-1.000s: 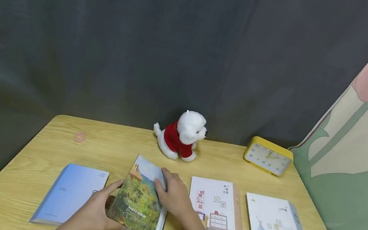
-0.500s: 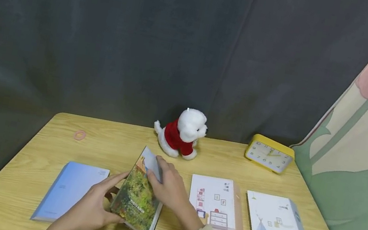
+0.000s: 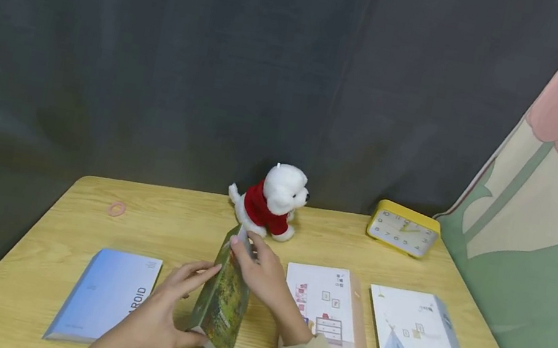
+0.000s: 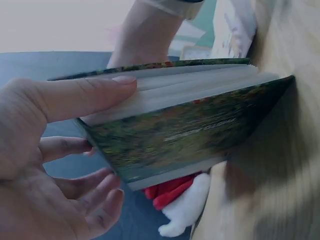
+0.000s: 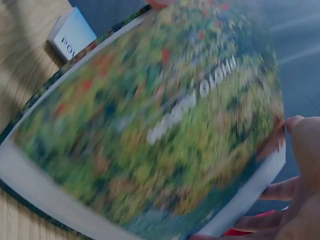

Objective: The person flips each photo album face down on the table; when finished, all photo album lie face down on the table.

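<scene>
A photo album (image 3: 223, 307) with a leafy green printed cover stands tilted on its edge, mid-front of the table. My left hand (image 3: 156, 320) holds it from the left, thumb at the lower end and fingers along the side. In the left wrist view that thumb (image 4: 95, 97) lies over the white page edges, while the other fingers hang beside the cover. My right hand (image 3: 265, 277) grips the upper end; the right wrist view has its thumb (image 5: 302, 137) at the border and the album's blurred front cover (image 5: 175, 135) filling most of the picture.
A blue book (image 3: 108, 296) lies left on the table (image 3: 45, 257), two illustrated white books (image 3: 324, 312) right. Behind are a plush dog (image 3: 267, 206) in red, a yellow clock (image 3: 404, 228) and a pink ring (image 3: 117, 209). A dark curtain (image 3: 209, 62) backs the table.
The album has been turned from nearly face-up to steeply on edge, showing its side and page edges. My left fingers have shifted higher along it, and the right hand stays at the upper end.
</scene>
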Available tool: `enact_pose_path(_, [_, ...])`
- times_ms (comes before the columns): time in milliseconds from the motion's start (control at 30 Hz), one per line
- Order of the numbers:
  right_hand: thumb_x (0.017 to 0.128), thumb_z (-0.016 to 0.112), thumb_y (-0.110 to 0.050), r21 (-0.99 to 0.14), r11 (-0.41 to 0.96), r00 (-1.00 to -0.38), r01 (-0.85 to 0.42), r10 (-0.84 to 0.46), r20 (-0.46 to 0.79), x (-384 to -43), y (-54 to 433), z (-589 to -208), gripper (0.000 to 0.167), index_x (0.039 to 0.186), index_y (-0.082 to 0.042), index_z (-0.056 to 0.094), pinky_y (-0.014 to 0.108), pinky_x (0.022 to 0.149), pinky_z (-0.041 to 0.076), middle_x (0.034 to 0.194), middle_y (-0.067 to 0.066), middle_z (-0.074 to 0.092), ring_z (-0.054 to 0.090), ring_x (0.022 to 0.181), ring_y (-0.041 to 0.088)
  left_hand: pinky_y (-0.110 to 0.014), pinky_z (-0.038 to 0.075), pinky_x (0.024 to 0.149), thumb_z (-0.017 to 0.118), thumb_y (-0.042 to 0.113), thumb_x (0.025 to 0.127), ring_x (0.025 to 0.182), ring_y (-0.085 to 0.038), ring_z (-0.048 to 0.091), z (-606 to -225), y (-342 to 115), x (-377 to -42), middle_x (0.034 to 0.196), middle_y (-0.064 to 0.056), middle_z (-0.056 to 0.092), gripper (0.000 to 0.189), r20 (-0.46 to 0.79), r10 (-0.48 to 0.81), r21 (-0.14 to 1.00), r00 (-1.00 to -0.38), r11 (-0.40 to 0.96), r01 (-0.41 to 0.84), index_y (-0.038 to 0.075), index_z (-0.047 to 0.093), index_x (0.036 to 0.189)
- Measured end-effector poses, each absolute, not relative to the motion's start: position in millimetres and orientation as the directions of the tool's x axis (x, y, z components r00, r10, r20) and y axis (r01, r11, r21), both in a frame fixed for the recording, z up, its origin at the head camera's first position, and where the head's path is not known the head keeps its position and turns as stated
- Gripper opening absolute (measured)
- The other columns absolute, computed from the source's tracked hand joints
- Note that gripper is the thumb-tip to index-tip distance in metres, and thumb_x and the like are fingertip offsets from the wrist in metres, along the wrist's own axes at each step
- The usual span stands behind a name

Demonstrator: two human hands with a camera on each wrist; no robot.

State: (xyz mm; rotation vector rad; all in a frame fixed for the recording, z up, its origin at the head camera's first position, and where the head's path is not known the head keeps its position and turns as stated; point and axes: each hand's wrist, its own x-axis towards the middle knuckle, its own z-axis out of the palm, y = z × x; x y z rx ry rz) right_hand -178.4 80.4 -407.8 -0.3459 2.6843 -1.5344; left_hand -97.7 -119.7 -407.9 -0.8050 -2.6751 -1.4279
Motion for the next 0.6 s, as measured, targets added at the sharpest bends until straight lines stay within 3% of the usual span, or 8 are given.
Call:
enact_pose_path(100, [0.096,0.049,-0.061,-0.873,0.464,-0.979,-0.154,-0.188,0.073,-178.7,77.9,-404.9,0.073,0.147,-0.008,0.046,0.053,0.091,0.050,0.131,0.019,0.059,0.060,0.115,0.035,-0.055,0.047,0.096,0.090,0.020,0.071,0.131,-0.035,0.044,-409.2,-115.2,-96.9,0.155,-0.007,0.032,0.100,0.217,0.440,0.795,-0.871,0.438,0.419,0.025,0.037,0.155])
enact_pose_path(300, [0.095,0.054,-0.056,-0.895,0.427,-0.985,-0.133,-0.160,0.071,-178.2,78.4,-404.3,0.066,0.142,-0.011,0.053,0.048,0.087,0.053,0.126,0.016,0.062,0.062,0.112,0.032,-0.041,0.048,0.100,0.093,0.021,0.068,0.135,-0.037,0.042,-422.1,-110.0,-99.0,0.161,-0.017,0.020,0.119,0.174,0.407,0.900,-0.897,0.304,0.312,0.006,0.018,0.159])
enact_pose_path(367, [0.095,0.054,-0.055,-0.897,0.422,-0.986,-0.133,-0.150,0.075,-177.8,79.7,-405.4,0.063,0.140,-0.011,0.055,0.047,0.086,0.053,0.124,0.016,0.063,0.062,0.111,0.031,-0.042,0.044,0.104,0.093,0.022,0.069,0.136,-0.039,0.040,-429.5,-109.2,-100.4,0.161,-0.017,0.021,0.124,0.125,0.410,0.940,-0.903,0.243,0.241,0.006,0.010,0.159])
enact_pose_path(500, [0.094,0.055,-0.054,-0.899,0.416,-0.988,-0.135,-0.129,0.089,-176.9,81.8,-407.2,0.060,0.136,-0.011,0.058,0.046,0.085,0.053,0.121,0.015,0.064,0.062,0.109,0.030,-0.035,0.037,0.107,0.092,0.016,0.070,0.138,-0.033,0.037,-448.9,-104.6,-103.0,0.161,-0.008,0.023,0.127,0.063,0.481,0.980,-0.874,0.138,0.146,0.024,0.003,0.161])
enact_pose_path(600, [0.095,0.056,-0.050,-0.904,0.405,-0.988,-0.140,-0.110,0.104,-176.7,82.2,-406.8,0.056,0.134,-0.011,0.059,0.047,0.086,0.053,0.118,0.016,0.065,0.063,0.108,0.031,-0.029,0.032,0.109,0.092,0.014,0.069,0.141,-0.029,0.033,-462.9,-95.5,-102.8,0.161,0.001,0.024,0.127,0.092,0.525,0.983,-0.846,0.086,0.160,0.037,0.006,0.159])
